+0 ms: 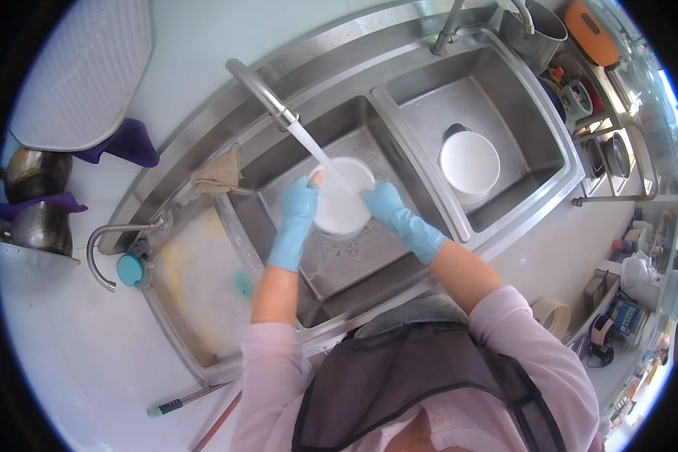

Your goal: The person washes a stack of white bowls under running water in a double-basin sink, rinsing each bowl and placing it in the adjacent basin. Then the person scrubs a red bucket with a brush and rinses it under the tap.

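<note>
Over the middle basin of a steel sink (339,274), my left hand (299,206) and my right hand (387,206), both in light blue rubber gloves, grip a white dish (344,200) from opposite sides. A tip of bare finger seems to show at the left glove. Water from a steel faucet (260,93) runs onto the dish. Whether it is a single dish or a stack, I cannot tell. In the right basin stands a stack of white dishes (470,163), with a dark object (456,131) behind it.
The left basin holds whitish suds (198,288). A beige cloth (220,172) hangs over the divider's back end. A second faucet (110,243) curves at the left beside a container with a teal lid (130,269). A large steel pot (534,34) stands beyond the right basin.
</note>
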A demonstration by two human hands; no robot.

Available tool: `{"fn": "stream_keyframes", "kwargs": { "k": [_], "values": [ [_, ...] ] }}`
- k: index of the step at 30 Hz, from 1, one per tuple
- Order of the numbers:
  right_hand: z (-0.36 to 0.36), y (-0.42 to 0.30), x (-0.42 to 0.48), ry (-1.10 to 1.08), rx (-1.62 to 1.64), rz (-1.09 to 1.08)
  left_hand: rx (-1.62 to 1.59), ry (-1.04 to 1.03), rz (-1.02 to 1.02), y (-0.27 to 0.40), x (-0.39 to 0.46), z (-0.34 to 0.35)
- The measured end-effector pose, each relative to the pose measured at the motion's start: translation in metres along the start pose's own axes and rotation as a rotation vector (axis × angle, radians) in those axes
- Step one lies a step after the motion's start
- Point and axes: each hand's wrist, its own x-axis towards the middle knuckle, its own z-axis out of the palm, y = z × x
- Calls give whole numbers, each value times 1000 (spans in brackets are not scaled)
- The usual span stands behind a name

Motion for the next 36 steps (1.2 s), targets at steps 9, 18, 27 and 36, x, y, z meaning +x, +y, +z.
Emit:
{"fn": "stream_keyframes", "kwargs": {
  "k": [9, 18, 27, 36],
  "values": [
    [-37, -16, -41, 140, 263, -426, -1010, -77, 125, 12, -52, 165],
    [-212, 39, -46, 771, -124, 92, 203, -55, 184, 14, -11, 181],
    [-264, 51, -18, -55, -599, 477, 95, -152, 56, 27, -8, 140],
    [-202, -28, -27, 295, -1248, -114, -1158, 45, -319, 35, -83, 78]
  ]
}}
